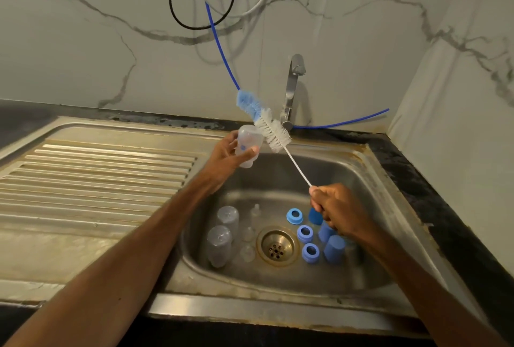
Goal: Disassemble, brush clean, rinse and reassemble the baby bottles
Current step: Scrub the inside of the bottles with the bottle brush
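Hands over stainless steel sink basin (361, 180): left hand (226, 159) closed around clear plastic baby bottle (248, 146), tilted, above basin at 11 o'clock of drain (276, 246). Right hand (338, 210) fisted on white wire handle of blue-and-white bristle bottle brush (271, 131); bristles beside bottle, outside it. In basin: two clear bottles (222, 238) at 9 o'clock of drain, three blue rings (304, 234) and blue caps (333, 249) at 3 o'clock.

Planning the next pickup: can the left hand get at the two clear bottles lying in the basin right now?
Probably not yet: the left hand is full, holding a bottle. The clear bottles lie uncovered.
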Demonstrator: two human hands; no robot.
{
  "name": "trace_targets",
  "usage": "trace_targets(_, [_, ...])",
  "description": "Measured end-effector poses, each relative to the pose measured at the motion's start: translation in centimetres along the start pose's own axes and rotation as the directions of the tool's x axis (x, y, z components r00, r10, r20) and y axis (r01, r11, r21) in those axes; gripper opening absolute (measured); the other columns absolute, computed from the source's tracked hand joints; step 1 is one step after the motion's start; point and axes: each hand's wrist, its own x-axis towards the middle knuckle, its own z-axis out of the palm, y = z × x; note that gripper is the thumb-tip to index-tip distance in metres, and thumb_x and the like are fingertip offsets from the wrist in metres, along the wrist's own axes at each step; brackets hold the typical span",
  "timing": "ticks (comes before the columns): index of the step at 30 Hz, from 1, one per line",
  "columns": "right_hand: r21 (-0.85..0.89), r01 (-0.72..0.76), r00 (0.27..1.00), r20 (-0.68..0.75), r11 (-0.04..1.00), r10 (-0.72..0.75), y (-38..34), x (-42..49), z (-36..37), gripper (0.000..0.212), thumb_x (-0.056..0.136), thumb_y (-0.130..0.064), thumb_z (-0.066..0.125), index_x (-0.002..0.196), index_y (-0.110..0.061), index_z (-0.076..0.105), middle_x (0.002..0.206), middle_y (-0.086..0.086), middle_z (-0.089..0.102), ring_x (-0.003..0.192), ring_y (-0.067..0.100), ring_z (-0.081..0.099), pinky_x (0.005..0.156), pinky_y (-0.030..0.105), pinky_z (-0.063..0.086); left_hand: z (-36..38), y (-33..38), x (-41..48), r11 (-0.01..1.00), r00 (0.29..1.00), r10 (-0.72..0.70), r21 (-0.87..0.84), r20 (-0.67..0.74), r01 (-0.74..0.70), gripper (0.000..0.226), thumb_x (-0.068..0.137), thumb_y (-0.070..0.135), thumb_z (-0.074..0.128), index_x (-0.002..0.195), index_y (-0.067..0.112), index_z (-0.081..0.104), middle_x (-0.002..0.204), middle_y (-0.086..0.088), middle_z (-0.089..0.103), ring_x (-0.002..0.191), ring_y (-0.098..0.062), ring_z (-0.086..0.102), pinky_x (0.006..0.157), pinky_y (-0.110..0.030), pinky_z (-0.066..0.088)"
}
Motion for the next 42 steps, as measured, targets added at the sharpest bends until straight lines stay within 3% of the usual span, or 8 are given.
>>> trace_targets(4, [-0.140,0.072,0.997,0.001,0.987,-0.072,-0.8,0.3,0.3,0.051,0.106,-0.025,0.046,0.059,-0.011,0.059,0.039,-0.009,0.047,0.038,0.002,0.044,0.050,0.015,0.032,0.7,-0.6,0.0,0.967,0.987,0.148,0.200,0.067,-0.158,0.068,0.083,0.018,0.085,0.142,0.014,0.051,0.132,-0.003,0.065,0.119,-0.020,0.065,0.096,-0.040,0.059])
trace_targets(8, [-0.171,0.083,0.993,-0.064,0.982,-0.095,-1.9,1.3,0.7,0.050,0.106,-0.023,0.046,0.061,-0.006,0.063,0.040,-0.013,0.050,0.042,0.000,0.049,0.051,0.012,0.035,1.7,-0.5,0.2,0.896,0.950,0.293,0.314,0.110,-0.313,0.065,0.085,0.016,0.083,0.142,0.012,0.053,0.134,-0.002,0.064,0.120,-0.017,0.063,0.100,-0.034,0.055])
trace_targets(11, [-0.204,0.082,0.995,-0.035,0.976,-0.091,-0.8,0.3,1.2,0.050,0.105,-0.022,0.047,0.059,-0.006,0.060,0.040,-0.010,0.050,0.041,0.000,0.050,0.053,0.015,0.036,0.7,-0.5,0.2,0.911,0.951,0.308,0.275,0.037,-0.306,0.067,0.085,0.010,0.082,0.145,0.009,0.051,0.137,-0.003,0.063,0.123,-0.016,0.063,0.100,-0.030,0.054])
trace_targets(16, [-0.202,0.064,0.992,-0.090,0.977,-0.084,-1.1,1.0,0.8,0.051,0.106,-0.022,0.046,0.059,-0.009,0.061,0.042,-0.009,0.051,0.044,-0.001,0.051,0.054,0.016,0.036,1.7,-0.7,0.2,0.889,0.945,0.313,0.322,0.092,-0.326,0.068,0.086,0.016,0.082,0.146,0.013,0.049,0.139,-0.001,0.061,0.124,-0.013,0.061,0.100,-0.027,0.054])
trace_targets(19, [-0.205,0.068,0.997,-0.027,0.976,-0.075,-1.3,0.3,1.2,0.050,0.105,-0.022,0.046,0.059,-0.008,0.057,0.038,-0.011,0.048,0.039,0.001,0.047,0.050,0.015,0.035,1.2,-1.1,0.3,0.896,0.954,0.297,0.334,0.037,-0.292,0.067,0.086,0.013,0.081,0.145,0.011,0.051,0.137,-0.002,0.063,0.121,-0.010,0.063,0.099,-0.026,0.054])
trace_targets(23, [-0.226,0.083,0.996,-0.018,0.971,-0.089,-1.0,-0.3,1.2,0.049,0.105,-0.021,0.047,0.062,0.002,0.057,0.040,-0.008,0.047,0.039,0.003,0.046,0.049,0.014,0.037,0.6,-1.7,0.5,0.896,0.966,0.258,0.368,0.027,-0.250,0.062,0.087,0.017,0.081,0.142,0.012,0.054,0.134,0.001,0.065,0.118,-0.008,0.065,0.100,-0.037,0.057])
trace_targets(28, [-0.218,0.070,0.994,-0.062,0.973,-0.086,-1.2,0.6,1.2,0.051,0.105,-0.023,0.046,0.057,-0.011,0.056,0.040,-0.010,0.048,0.042,-0.001,0.047,0.051,0.013,0.037,1.7,-1.5,0.6,0.885,0.952,0.303,0.357,0.042,-0.297,0.070,0.086,0.016,0.082,0.147,0.012,0.048,0.140,-0.001,0.061,0.124,-0.012,0.061,0.099,-0.024,0.053])
trace_targets(42, [-0.150,-0.016,1.000,-0.014,0.989,0.014,-0.7,0.5,0.2,0.051,0.107,-0.024,0.044,0.059,-0.011,0.055,0.036,-0.009,0.045,0.035,0.001,0.042,0.054,0.021,0.032,1.3,-1.8,0.7,0.925,0.975,0.212,0.307,0.068,-0.222,0.066,0.087,0.021,0.081,0.142,0.023,0.045,0.139,0.001,0.057,0.124,-0.015,0.059,0.098,-0.037,0.057])
